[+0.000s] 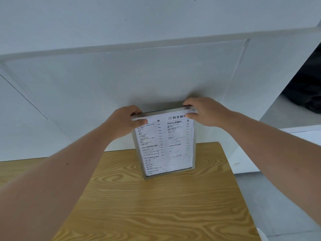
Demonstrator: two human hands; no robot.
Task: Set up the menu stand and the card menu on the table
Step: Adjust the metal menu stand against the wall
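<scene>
Menu stand [165,145]: one, upright at the bench's [156,206] far edge, near the wall [121,75]; card menu [166,136] inside, one.
Left hand [125,122], right hand [203,112]: each grip closed over a top corner.
Risk: uneven release likely tips the stand; its base sits near the far edge.

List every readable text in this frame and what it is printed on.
All on the card menu in the menu stand:
"SPECIAL"
"FRUIT DRINKS"
"COLD DRINKS"
"GREEN TEA"
"WHITE TEA"
"四季", title partly hidden by the right hand
Item lines and prices: too small or blurred to read.
</scene>
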